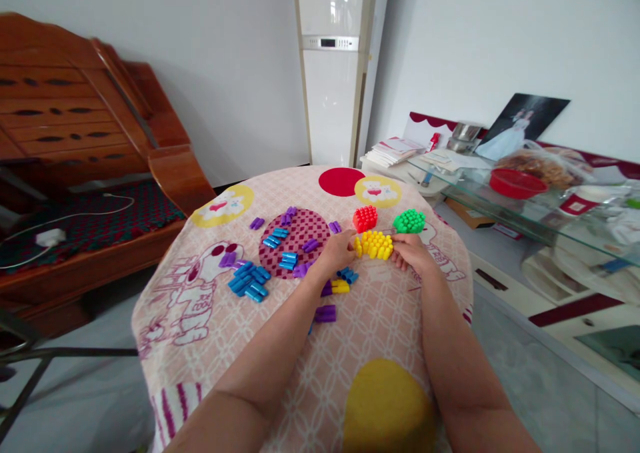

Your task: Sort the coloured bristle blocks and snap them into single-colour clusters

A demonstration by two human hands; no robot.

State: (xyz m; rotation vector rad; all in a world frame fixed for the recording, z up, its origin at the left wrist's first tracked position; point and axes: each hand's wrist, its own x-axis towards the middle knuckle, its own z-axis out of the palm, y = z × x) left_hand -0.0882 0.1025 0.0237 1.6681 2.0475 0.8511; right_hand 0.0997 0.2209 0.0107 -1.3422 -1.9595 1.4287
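Observation:
A cluster of yellow plastic peg-shaped toy pieces (379,245) stands on the cloth-covered table between my two hands. My left hand (340,252) is at its left side, fingers closed around a yellow piece (358,246) at the cluster's edge. On the right side, my right hand (411,250) has its thumb and curled fingers against the cluster. Just behind are a red cluster (365,219) and a green cluster (409,221) of similar pieces. Near my left wrist lie yellow pieces (341,286), blue pieces (348,276) and purple pieces (326,314).
A heap of blue pieces (249,281) and scattered purple pieces (311,245) lie on the left of the patterned tablecloth (230,346). To the right, a glass-topped cabinet (530,216) holds a red bowl (517,183) and papers. A wooden bench (170,173) stands at left.

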